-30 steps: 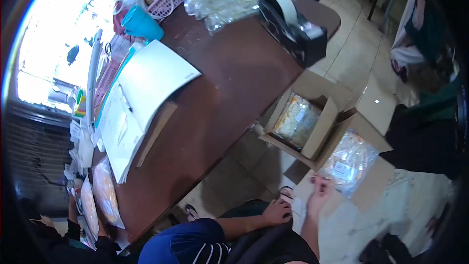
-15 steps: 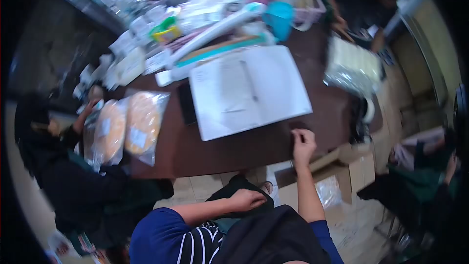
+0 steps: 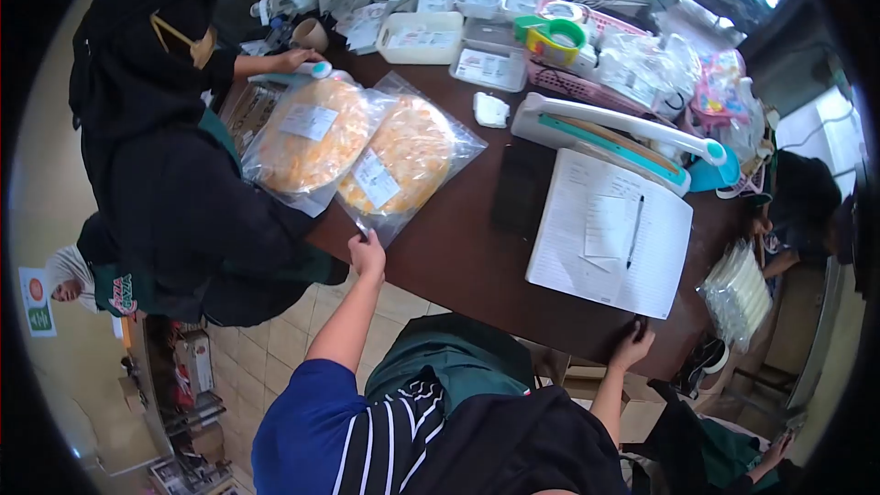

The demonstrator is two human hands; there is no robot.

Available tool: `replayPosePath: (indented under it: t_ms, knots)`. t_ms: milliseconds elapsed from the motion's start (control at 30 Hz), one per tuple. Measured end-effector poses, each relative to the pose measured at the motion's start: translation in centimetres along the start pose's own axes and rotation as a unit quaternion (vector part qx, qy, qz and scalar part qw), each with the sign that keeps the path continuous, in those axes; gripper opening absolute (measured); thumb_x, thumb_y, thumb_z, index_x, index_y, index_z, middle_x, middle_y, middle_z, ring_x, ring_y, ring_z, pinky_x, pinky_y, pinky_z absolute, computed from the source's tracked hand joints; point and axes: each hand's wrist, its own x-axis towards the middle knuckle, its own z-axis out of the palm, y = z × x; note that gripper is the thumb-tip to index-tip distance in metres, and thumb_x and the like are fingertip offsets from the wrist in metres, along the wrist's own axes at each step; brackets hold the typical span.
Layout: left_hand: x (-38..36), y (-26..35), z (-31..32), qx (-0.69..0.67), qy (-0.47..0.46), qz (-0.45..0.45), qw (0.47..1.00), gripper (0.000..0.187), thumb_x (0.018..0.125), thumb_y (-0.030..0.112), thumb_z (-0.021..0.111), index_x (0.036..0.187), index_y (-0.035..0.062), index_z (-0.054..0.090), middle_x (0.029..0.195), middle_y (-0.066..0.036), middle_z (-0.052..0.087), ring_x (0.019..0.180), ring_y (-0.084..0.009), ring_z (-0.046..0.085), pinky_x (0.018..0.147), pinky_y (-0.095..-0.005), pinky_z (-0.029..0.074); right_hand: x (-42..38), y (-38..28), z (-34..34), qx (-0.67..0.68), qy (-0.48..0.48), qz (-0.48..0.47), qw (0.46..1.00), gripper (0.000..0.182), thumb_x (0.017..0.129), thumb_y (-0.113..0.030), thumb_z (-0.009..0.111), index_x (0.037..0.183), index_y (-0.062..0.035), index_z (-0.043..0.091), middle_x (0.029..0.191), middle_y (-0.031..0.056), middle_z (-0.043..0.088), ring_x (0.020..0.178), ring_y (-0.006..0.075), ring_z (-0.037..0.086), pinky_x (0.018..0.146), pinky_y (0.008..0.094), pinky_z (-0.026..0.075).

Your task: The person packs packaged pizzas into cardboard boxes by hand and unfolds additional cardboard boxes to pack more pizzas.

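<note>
My left hand point(image 3: 368, 257) pinches the lower corner of a clear plastic bag at the table's front edge. Inside this bag is a round, flat, orange-topped item point(image 3: 403, 151) with a white label. A second bagged round item point(image 3: 312, 133) overlaps it on the left, close to a co-worker. My right hand point(image 3: 634, 345) is at the table edge just below the open notebook point(image 3: 610, 229), its fingers curled; whatever they hold, if anything, is too small to name. A pen point(image 3: 635, 231) and a paper slip lie on the notebook.
A co-worker point(image 3: 302, 60) at the left holds a white and teal tool. A black flat object point(image 3: 524, 188) lies beside the notebook. Behind are a long white and teal sealer point(image 3: 614, 133), a tape dispenser point(image 3: 555, 38) and label trays point(image 3: 420, 38). Other people are at the right.
The view has swung left. My left hand has gone from near my lap to the bag's corner and gripped it. The bagged items now overlap. My right hand remains near the table edge.
</note>
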Motion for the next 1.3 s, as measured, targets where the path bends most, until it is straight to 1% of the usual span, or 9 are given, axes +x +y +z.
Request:
replayPosePath:
  t_ms: [67,233,367,633,733,867,1000,1100,1300]
  knots:
    - [2.3,-1.0,0.5,-0.214,-0.246,-0.084,0.942,0.03,0.079,0.025,0.06,0.09,-0.0028,0.057,0.078,-0.013,0.062,0.069,-0.0196,0.06,0.061,-0.0303,0.046,0.2,0.1,-1.2,0.134,0.006,0.111,0.985,0.023,0.083,-0.013,0.055,0.103,0.0007,0.054,0.085,0.0101,0.052,0.081,0.0212,0.05,0.074,0.0324,0.04]
    - [3.0,-1.1,-0.4,-0.278,-0.367,-0.074,0.885,0.021,0.079,0.018,0.062,0.081,-0.0022,0.06,0.07,-0.005,0.061,0.057,-0.0097,0.053,0.052,-0.024,0.042,1.9,-9.3,-7.0,0.26,0.048,0.064,0.962,0.013,0.088,-0.014,0.048,0.088,-0.0024,0.044,0.076,0.0009,0.044,0.069,0.0108,0.042,0.064,0.0254,0.038]
    - [1.0,1.7,-4.3,-0.373,-0.478,-0.145,0.782,0.015,0.078,0.02,0.063,0.079,0.0053,0.06,0.065,0.002,0.057,0.051,-0.0037,0.044,0.045,-0.0189,0.034,0.4,-23.7,-6.5,0.263,-0.337,-0.064,0.902,0.013,0.082,-0.011,0.053,0.089,-0.0024,0.061,0.081,0.0079,0.06,0.072,0.0128,0.055,0.065,0.0249,0.043]
    - [-3.8,1.2,-6.1,-0.422,-0.547,-0.201,0.694,0.011,0.077,0.018,0.063,0.085,0.0115,0.06,0.069,0.006,0.052,0.058,-0.0026,0.044,0.05,-0.0177,0.031,-6.9,-34.1,8.7,0.287,-0.754,0.258,0.531,0.034,0.085,-0.035,0.053,0.089,-0.0021,0.057,0.066,0.0008,0.053,0.051,0.0067,0.048,0.046,0.02,0.04]
    - [-4.2,0.3,-6.0,-0.433,-0.561,-0.208,0.674,0.017,0.076,0.014,0.064,0.089,0.0041,0.059,0.065,0.004,0.047,0.052,-0.0043,0.038,0.047,-0.0189,0.031,-8.7,-34.1,10.6,0.316,-0.725,0.226,0.569,0.026,0.083,-0.027,0.055,0.08,-0.0013,0.06,0.064,0.003,0.054,0.054,0.009,0.048,0.047,0.025,0.04]
    - [-2.8,-2.6,-6.9,-0.385,-0.677,-0.124,0.614,0.036,0.079,0.008,0.057,0.114,0.0067,0.047,0.115,-0.006,0.051,0.104,-0.0179,0.047,0.086,-0.0284,0.036,-8.9,-36.8,9.0,0.368,-0.672,0.208,0.608,0.019,0.077,-0.019,0.057,0.073,-0.0015,0.062,0.063,0.0038,0.057,0.056,0.0102,0.051,0.051,0.03,0.044]
    - [-0.3,-6.0,0.4,-0.647,-0.708,-0.152,0.239,0.043,0.091,0.034,0.034,0.122,0.0044,0.042,0.125,-0.01,0.045,0.114,-0.024,0.043,0.098,-0.0379,0.031,-6.1,-41.9,4.7,0.485,-0.56,0.014,0.672,0.019,0.071,-0.017,0.059,0.069,0.0022,0.059,0.057,0.0095,0.057,0.054,0.0135,0.053,0.051,0.0318,0.043]
    - [-2.7,1.0,-4.3,-0.651,-0.574,-0.344,0.357,0.048,0.087,0.033,0.039,0.119,-0.0024,0.044,0.118,-0.017,0.049,0.106,-0.0305,0.05,0.094,-0.0411,0.038,-3.9,-44.3,-1.5,0.582,-0.547,-0.013,0.601,0.02,0.072,-0.018,0.058,0.067,0.0022,0.058,0.056,0.01,0.056,0.051,0.0135,0.05,0.05,0.0303,0.039]
    - [-5.6,2.8,-4.2,-0.511,-0.74,-0.27,0.345,0.047,0.087,0.031,0.039,0.12,-0.0025,0.043,0.117,-0.018,0.05,0.105,-0.0296,0.051,0.093,-0.0406,0.038,-0.1,-38.9,-11.8,0.682,-0.499,-0.09,0.527,0.021,0.072,-0.012,0.056,0.059,0.0039,0.055,0.05,0.0054,0.051,0.043,0.0105,0.048,0.042,0.0246,0.037]
